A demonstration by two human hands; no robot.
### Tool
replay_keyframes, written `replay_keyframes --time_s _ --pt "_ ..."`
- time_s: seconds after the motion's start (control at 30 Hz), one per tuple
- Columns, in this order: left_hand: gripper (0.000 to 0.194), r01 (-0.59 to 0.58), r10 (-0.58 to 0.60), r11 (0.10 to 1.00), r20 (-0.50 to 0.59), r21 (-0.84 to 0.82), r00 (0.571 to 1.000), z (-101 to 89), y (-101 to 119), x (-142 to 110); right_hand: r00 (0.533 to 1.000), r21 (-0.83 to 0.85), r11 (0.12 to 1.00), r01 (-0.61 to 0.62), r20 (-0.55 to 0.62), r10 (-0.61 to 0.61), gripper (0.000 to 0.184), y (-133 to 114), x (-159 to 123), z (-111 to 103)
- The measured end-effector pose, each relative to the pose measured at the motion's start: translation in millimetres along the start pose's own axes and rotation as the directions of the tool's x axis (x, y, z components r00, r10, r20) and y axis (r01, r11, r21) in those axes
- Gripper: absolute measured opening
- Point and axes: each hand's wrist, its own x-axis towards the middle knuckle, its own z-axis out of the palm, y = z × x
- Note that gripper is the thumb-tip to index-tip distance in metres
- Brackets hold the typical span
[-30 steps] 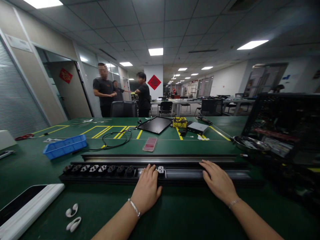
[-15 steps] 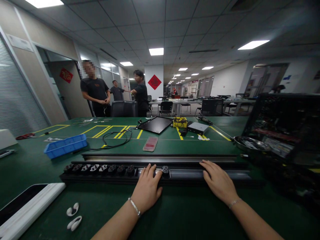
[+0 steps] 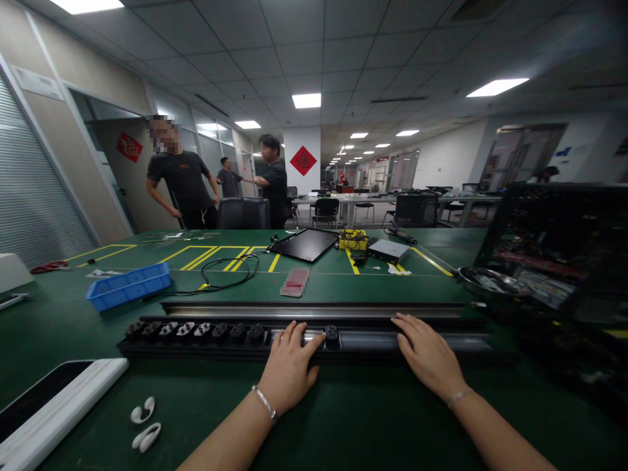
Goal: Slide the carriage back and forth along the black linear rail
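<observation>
In the head view a long black metal channel (image 3: 373,343) lies across the green table. Several socket modules, some black and some grey, form a row (image 3: 193,330) in its left part. One separate black socket module (image 3: 331,335) sits further right in the channel. My left hand (image 3: 290,363) rests on the channel between the row and that module, fingers spread, its index fingertip close to the module; whether they touch I cannot tell. My right hand (image 3: 432,356) lies with fingers stretched over the channel's right part, holding nothing.
Behind the channel lies another long metal strip (image 3: 314,309). A blue bin (image 3: 128,286), a black cable (image 3: 230,271), a dark flat panel (image 3: 307,244) and a metal bowl (image 3: 483,282) are further back. White earphones (image 3: 146,437) lie front left. People (image 3: 182,186) stand beyond the table.
The separate socket module has slid slightly right along the channel, and my left index finger reaches a little further right. My right hand stays put. A person at the left has shifted left.
</observation>
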Motion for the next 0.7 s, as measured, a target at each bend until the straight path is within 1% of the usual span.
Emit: replay_keyframes --time_s 0.27,0.4,0.5,0.6,0.7 --pt "0.063 0.005 -0.005 0.999 -0.015 0.036 1.0 2.6 1.8 0.3 0.998 -0.019 1.0 0.023 -0.058 -0.024 0.041 -2.5 -0.6 2.8" --pt "0.065 0.002 -0.001 0.999 -0.028 0.036 1.0 4.8 2.1 1.3 0.997 0.008 0.999 0.051 -0.062 -0.051 0.041 -11.5 -1.2 4.8" --pt "0.065 -0.002 0.004 0.999 -0.043 0.035 0.999 6.9 2.1 2.0 0.993 0.069 0.991 0.116 -0.02 -0.115 0.042 -26.5 -2.2 5.8" --pt "0.066 -0.003 0.005 0.999 -0.056 0.038 0.998 9.0 2.2 2.2 0.986 0.124 0.979 0.164 0.016 -0.168 0.043 -47.7 -3.5 6.8" --pt "0.067 -0.007 0.01 0.999 -0.068 0.042 0.998 10.7 2.4 1.9 0.979 0.16 0.968 0.193 0.028 -0.2 0.045 -70.1 -4.2 8.7"
